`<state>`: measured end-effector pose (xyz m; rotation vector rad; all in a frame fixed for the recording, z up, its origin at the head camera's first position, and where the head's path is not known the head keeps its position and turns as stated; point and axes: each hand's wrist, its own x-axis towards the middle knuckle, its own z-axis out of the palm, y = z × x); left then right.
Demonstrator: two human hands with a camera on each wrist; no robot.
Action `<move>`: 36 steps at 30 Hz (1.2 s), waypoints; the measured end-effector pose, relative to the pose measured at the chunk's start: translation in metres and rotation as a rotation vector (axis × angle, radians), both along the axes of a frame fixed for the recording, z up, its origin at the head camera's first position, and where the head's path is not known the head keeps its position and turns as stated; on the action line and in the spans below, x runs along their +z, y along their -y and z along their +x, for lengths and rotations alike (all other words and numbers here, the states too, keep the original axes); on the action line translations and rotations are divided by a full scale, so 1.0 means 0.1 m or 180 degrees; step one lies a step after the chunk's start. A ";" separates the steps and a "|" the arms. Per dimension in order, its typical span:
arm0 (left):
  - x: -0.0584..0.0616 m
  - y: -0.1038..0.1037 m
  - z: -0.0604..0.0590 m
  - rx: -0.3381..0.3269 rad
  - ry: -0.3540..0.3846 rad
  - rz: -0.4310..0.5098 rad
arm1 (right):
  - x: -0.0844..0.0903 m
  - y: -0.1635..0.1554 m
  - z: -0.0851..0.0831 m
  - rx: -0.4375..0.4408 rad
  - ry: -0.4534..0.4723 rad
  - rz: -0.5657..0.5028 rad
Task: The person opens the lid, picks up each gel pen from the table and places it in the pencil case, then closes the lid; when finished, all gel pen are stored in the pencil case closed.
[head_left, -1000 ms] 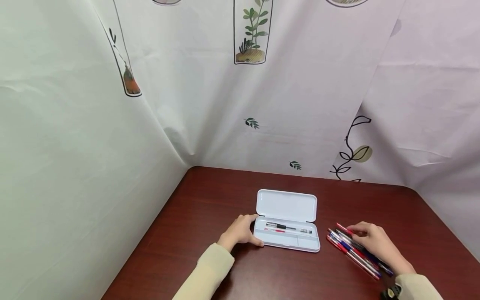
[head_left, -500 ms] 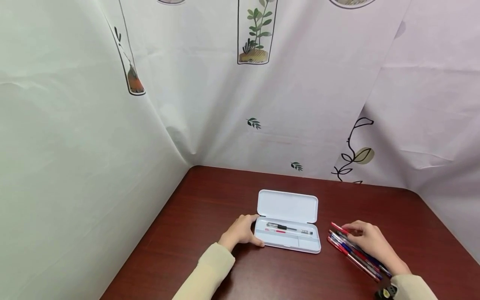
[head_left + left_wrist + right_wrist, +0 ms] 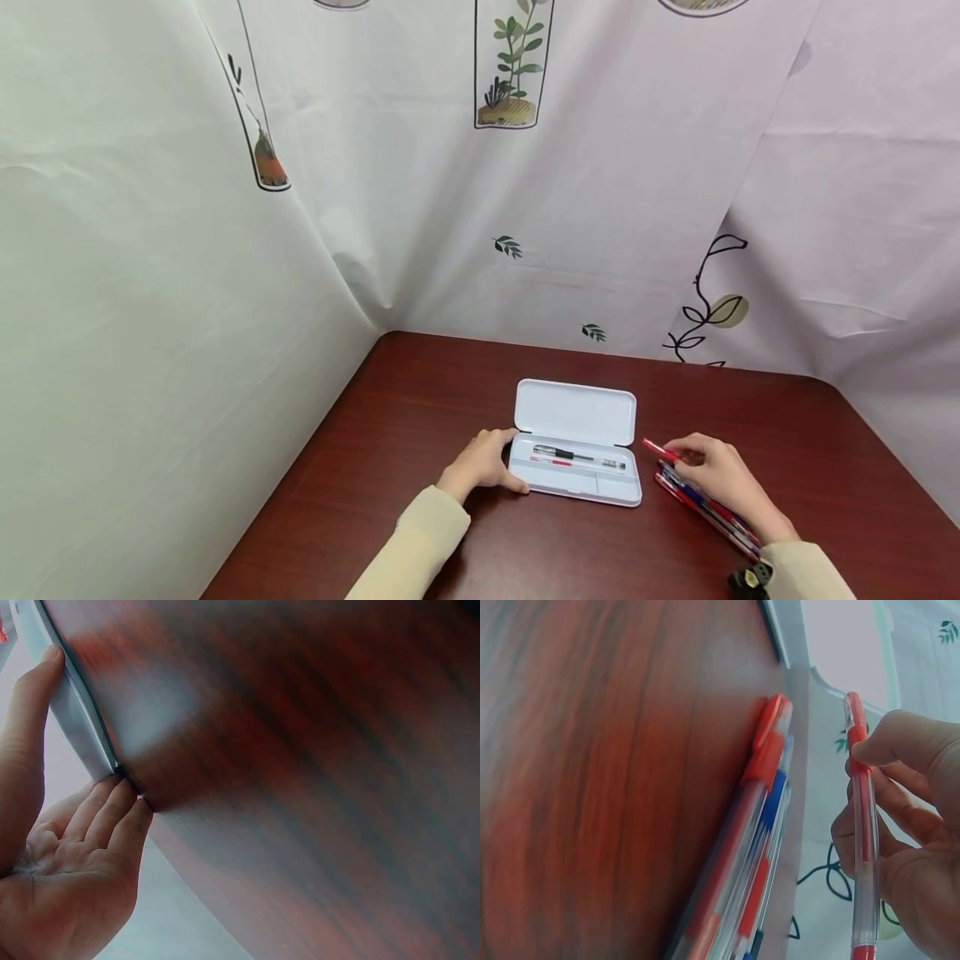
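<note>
Pen (image 3: 660, 451): 1 held, 2 in case (image 3: 573, 483).

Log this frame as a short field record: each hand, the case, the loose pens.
left hand: rests against the left end of the pencil case
right hand: pinches a red pen, lifted off the pile
pencil case: open, lid back, pens inside
loose pens: red and blue, on the table right of the case
</note>
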<state>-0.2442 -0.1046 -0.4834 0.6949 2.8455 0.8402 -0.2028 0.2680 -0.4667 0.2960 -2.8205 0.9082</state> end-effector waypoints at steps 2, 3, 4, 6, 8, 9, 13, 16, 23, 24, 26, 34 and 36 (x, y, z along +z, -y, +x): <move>0.00 0.00 0.00 0.0011 0.0020 0.0009 | 0.00 0.03 -0.02 -0.0003 0.0025 0.0006; -0.01 0.00 0.00 0.0013 0.0019 0.0006 | 0.00 0.05 -0.03 -0.0002 0.0036 0.0003; -0.01 0.00 0.00 0.0019 0.0021 0.0005 | 0.01 0.06 -0.04 0.0019 0.0036 0.0006; -0.01 0.00 0.00 0.0026 0.0024 0.0002 | 0.02 0.10 -0.05 0.0034 0.0052 -0.0018; -0.01 0.00 0.00 0.0031 0.0031 -0.0002 | 0.03 0.13 -0.07 0.0053 0.0059 -0.0051; -0.01 0.00 0.00 0.0032 0.0039 0.0000 | 0.04 0.14 -0.08 0.0062 0.0062 -0.0066; 0.00 0.01 0.00 0.0031 0.0059 -0.0001 | 0.04 0.20 -0.10 0.0112 0.0031 -0.0076; 0.00 0.01 0.00 0.0013 0.0031 0.0021 | 0.04 0.24 -0.11 0.0197 -0.0018 -0.0098; -0.01 0.01 -0.02 0.0015 0.0033 0.0013 | 0.01 0.34 -0.14 0.0361 -0.0018 -0.0167; -0.01 0.02 -0.01 0.0019 0.0036 0.0014 | 0.00 0.36 -0.14 0.0387 -0.0007 -0.0175; 0.00 0.02 -0.01 0.0029 0.0049 0.0012 | 0.00 0.40 -0.15 0.0452 -0.0003 -0.0207; -0.01 0.00 -0.02 0.0038 0.0110 0.0026 | -0.01 0.54 -0.21 0.0612 0.0184 -0.0302; -0.01 0.00 -0.02 0.0033 0.0096 0.0026 | -0.01 0.57 -0.22 0.0674 0.0227 -0.0299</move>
